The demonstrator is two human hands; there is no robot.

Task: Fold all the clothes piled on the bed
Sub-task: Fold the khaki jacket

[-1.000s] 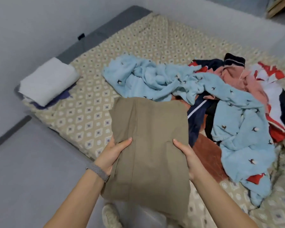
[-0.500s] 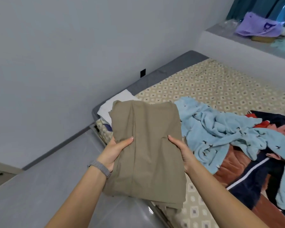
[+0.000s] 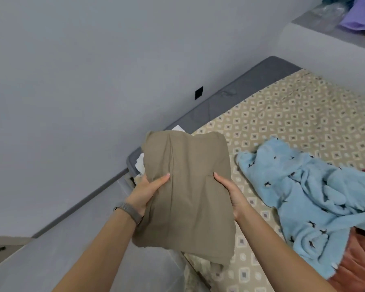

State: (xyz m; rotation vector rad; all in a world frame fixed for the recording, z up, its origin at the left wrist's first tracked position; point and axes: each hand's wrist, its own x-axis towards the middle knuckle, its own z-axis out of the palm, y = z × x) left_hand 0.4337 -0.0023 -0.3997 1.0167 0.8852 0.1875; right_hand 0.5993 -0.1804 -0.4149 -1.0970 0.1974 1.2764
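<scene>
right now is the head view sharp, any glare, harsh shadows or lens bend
Head view: light is soft and even, no glare; only a faint shadow under the folded garment held by the left hand and right hand. Wide-angle bend tilts the wall and bed edge. Slight softness overall, most on the shelf clutter top right.

We see a folded khaki garment (image 3: 188, 186), a flat rectangle with a seam running down it, held up over the corner of the bed (image 3: 299, 114). Beside it on the patterned sheet a fluffy light-blue garment (image 3: 308, 199) with small dark motifs lies crumpled and unfolded, overlapping a rust-coloured garment (image 3: 354, 268) at the right edge.
</scene>
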